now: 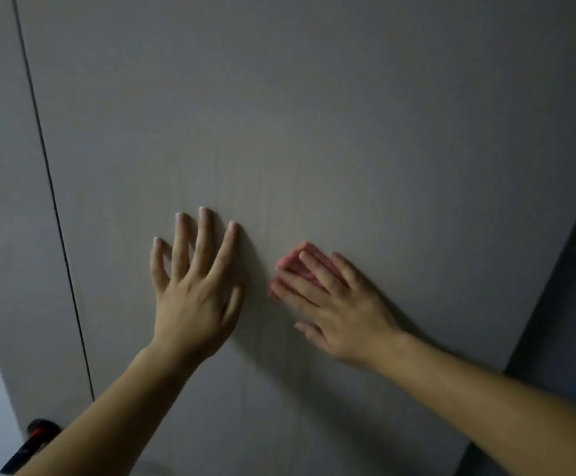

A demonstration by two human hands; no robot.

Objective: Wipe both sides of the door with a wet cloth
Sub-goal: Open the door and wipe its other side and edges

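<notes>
A pale grey-beige door point(314, 115) fills most of the view in dim light. My left hand point(197, 286) lies flat on it with fingers spread and nothing in it. Just to its right, my right hand point(338, 304) presses a small pink cloth point(297, 266) against the door. The cloth shows only between and past the fingertips; the rest of it is hidden under the hand. Both forearms reach in from the bottom of the view.
A dark seam point(50, 187) divides the door from the frame on the left. A dark door handle point(32, 441) with a red mark sits at the bottom left, partly behind my left forearm. The door's right edge point(554, 286) borders a dark blue-grey area.
</notes>
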